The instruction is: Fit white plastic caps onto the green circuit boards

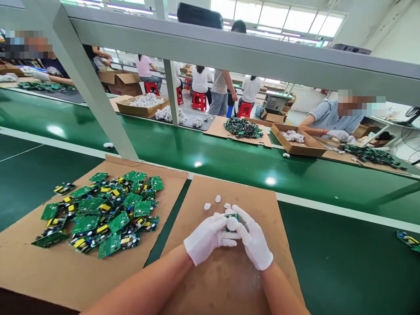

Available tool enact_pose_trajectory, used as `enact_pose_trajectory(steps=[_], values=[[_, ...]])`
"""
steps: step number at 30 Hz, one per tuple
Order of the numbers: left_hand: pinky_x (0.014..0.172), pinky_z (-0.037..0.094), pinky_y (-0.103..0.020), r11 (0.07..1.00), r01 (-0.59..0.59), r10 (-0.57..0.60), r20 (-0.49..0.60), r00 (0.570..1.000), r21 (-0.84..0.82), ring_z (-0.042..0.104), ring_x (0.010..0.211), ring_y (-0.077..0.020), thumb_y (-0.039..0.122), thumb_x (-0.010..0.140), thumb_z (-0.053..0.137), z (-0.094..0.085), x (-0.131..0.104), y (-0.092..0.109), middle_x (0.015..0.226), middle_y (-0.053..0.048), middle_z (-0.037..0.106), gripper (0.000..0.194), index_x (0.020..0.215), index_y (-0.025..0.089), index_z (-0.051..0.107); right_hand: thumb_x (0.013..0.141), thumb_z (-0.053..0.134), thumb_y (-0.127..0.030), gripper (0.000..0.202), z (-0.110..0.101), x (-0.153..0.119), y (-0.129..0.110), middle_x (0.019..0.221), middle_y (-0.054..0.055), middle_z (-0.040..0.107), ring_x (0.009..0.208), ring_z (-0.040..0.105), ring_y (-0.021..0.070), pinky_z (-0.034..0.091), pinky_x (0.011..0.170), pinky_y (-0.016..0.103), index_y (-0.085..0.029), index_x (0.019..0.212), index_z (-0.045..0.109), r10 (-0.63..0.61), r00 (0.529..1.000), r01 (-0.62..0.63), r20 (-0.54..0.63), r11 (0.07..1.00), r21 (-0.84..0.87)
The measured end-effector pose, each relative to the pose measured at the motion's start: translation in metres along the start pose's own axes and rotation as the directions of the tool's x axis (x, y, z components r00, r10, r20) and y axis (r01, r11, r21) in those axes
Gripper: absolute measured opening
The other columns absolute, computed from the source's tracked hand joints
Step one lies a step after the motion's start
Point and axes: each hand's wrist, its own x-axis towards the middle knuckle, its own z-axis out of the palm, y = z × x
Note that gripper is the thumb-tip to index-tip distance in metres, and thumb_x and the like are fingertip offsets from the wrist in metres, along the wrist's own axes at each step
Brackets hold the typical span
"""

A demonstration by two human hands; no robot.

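Both of my hands wear white gloves and meet over a sheet of brown cardboard [216, 280]. Between them is a small green circuit board [233, 216], mostly covered by fingers, with a round white piece [232, 224] against it. My left hand [207, 236] grips the board from the left, its lower fingers reaching beneath. From the right, my right hand [255, 243] closes on the board, fingertips at the white piece. Just beyond my fingers lie a few small white lumps [207, 206]. To the left, a heap of green circuit boards [108, 210] with yellow-wrapped components covers another cardboard sheet [29, 271].
A green conveyor belt [183, 151] crosses ahead, under a grey metal frame [229, 46]. Past it stand boxes of white pieces [144, 105] and a pile of boards [244, 127]. A co-worker [328, 116] sits far right. One board [408, 239] lies at the right edge.
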Motion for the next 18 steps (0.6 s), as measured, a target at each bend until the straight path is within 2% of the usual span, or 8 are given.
enact_pose_trajectory(steps=[4,9,13,15,18], values=[[0.062,0.048,-0.026,1.0,0.006,-0.006,0.003,1.0,0.014,0.062,0.073,-0.0154,0.034,0.076,0.066,0.001,-0.004,0.003,0.087,-0.005,0.058,0.023,0.084,0.014,0.058,0.088,0.05,-0.042,0.045,-0.003,-0.001,-0.002,0.133,0.003,0.053,0.123,0.047,0.0224,0.038,0.105,0.041,-0.028,0.131,0.047,-0.031,0.999,0.03,0.023,0.999,0.039],[0.053,0.037,-0.017,0.995,0.042,-0.026,0.162,0.986,-0.095,0.049,0.058,-0.005,0.033,0.08,0.063,0.0,-0.005,0.002,0.077,-0.001,0.05,0.02,0.081,0.013,0.059,0.089,0.047,-0.043,0.046,-0.004,-0.002,-0.003,0.133,0.006,0.052,0.123,0.047,0.0244,0.034,0.107,0.047,-0.026,0.132,0.045,-0.049,0.998,0.048,0.046,0.999,0.021],[0.051,0.035,-0.017,0.969,0.134,-0.081,0.245,0.966,-0.207,0.047,0.054,-0.0043,0.041,0.078,0.063,-0.007,-0.002,-0.01,0.073,0.002,0.047,0.026,0.084,0.016,0.059,0.088,0.05,-0.043,0.046,-0.002,-0.003,-0.007,0.135,0.006,0.051,0.12,0.05,0.0247,0.038,0.105,0.046,-0.026,0.131,0.046,-0.023,0.998,0.023,0.051,1.0,-0.001],[0.051,0.038,-0.018,0.963,0.162,-0.115,0.217,0.969,-0.215,0.052,0.058,-0.0072,0.046,0.076,0.064,-0.01,-0.001,-0.016,0.076,0.001,0.05,0.032,0.094,0.019,0.06,0.086,0.054,-0.042,0.045,0.0,-0.004,-0.009,0.134,0.007,0.051,0.116,0.054,0.0247,0.043,0.101,0.044,-0.025,0.127,0.05,-0.007,0.999,0.009,0.04,0.999,-0.034],[0.053,0.041,-0.019,0.975,0.14,-0.119,0.125,0.985,-0.175,0.059,0.066,-0.0113,0.048,0.074,0.064,-0.012,0.0,-0.021,0.083,-0.002,0.056,0.041,0.105,0.021,0.058,0.085,0.055,-0.039,0.041,0.002,-0.004,-0.01,0.133,0.007,0.052,0.112,0.057,0.0239,0.047,0.098,0.042,-0.024,0.124,0.053,-0.036,0.999,0.037,0.012,0.989,-0.144]])
